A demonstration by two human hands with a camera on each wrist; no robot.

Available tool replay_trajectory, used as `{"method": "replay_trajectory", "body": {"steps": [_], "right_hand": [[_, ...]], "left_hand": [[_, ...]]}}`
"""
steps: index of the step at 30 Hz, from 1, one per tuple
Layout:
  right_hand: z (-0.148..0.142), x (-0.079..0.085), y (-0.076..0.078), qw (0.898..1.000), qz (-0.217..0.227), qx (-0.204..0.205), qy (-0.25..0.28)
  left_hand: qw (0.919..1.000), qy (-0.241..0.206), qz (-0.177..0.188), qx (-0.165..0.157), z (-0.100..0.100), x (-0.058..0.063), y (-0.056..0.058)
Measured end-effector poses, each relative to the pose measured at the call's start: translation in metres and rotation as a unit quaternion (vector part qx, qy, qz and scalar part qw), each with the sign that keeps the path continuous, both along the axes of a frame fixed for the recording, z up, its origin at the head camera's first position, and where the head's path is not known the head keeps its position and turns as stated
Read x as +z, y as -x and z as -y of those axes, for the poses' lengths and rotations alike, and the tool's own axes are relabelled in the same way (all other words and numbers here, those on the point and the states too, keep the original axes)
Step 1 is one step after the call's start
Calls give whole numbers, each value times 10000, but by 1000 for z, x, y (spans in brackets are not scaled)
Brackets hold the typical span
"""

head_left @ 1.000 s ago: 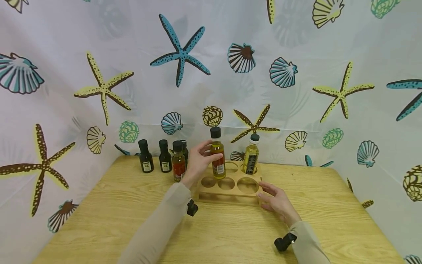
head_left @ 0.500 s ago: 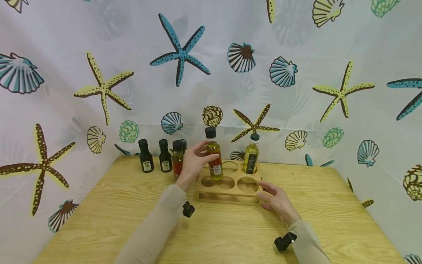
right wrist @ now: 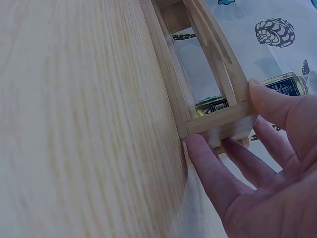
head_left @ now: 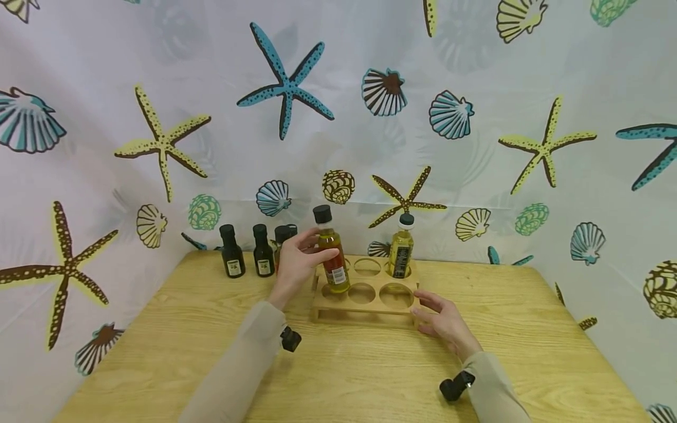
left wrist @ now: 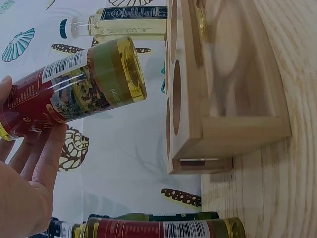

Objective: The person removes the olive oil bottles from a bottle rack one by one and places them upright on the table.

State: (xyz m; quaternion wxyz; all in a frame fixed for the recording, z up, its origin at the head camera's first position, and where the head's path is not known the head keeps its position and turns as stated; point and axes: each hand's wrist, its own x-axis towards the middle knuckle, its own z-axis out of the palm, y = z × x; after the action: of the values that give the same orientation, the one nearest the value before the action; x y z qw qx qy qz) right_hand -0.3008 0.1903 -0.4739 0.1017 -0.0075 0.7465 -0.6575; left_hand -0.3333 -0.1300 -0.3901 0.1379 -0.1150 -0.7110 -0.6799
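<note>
My left hand [head_left: 295, 267] grips an oil bottle [head_left: 335, 264] with a red label and black cap. The bottle tilts, its base hanging just above the front-left hole of a wooden bottle rack [head_left: 365, 311]. A gap between its base [left wrist: 132, 69] and the rack shows in the left wrist view. My right hand [head_left: 446, 325] rests on the rack's right end. In the right wrist view, its thumb touches the upper corner and fairly straight fingers [right wrist: 210, 161] lie against the end panel. A pale yellow oil bottle [head_left: 401, 252] stands in the back-right hole.
Left of the rack stand two dark bottles, one [head_left: 233, 252] farther left and one [head_left: 264, 251] nearer. Beside them, a second red-label bottle [left wrist: 148, 228] is mostly hidden by my left hand in the head view. A patterned curtain [head_left: 338, 147] rises behind the table [head_left: 359, 376].
My left hand has carried the red-label oil bottle leftward from over the rack's middle to its front-left hole, and the bottle has tipped more. My right hand stays at the rack's right end.
</note>
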Motion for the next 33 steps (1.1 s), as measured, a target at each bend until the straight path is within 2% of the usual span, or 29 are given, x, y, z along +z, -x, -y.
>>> {"method": "replay_trajectory", "body": {"steps": [3,7,11,14,20,23,30,33], "right_hand": [[-1,-5,3,10000,-64,2,-77],[-1,-5,4,10000,-43,-14,-80],[-1,-6,5,10000,2,-56,-61],[-1,-7,5,10000,0,-72,-69],[-1,-6,5,9999,-1,-41,-125],[-1,-5,4,9999,39,-78,-63],[1,-3,3,9999,91,-112,-12],[0,-5,4,9999,71,-65,-51]], "left_hand": [[10000,30,32,24,7,0,-3],[10000,31,-44,-22,18,-5,-1],[9997,223,-78,14,28,-6,-3],[9994,334,-53,58,33,-7,-3],[9996,269,115,56,38,-7,-6],[9994,297,165,21,39,-4,-8],[9992,383,-47,80,40,11,-23],[9995,327,-25,20,46,12,-24]]}}
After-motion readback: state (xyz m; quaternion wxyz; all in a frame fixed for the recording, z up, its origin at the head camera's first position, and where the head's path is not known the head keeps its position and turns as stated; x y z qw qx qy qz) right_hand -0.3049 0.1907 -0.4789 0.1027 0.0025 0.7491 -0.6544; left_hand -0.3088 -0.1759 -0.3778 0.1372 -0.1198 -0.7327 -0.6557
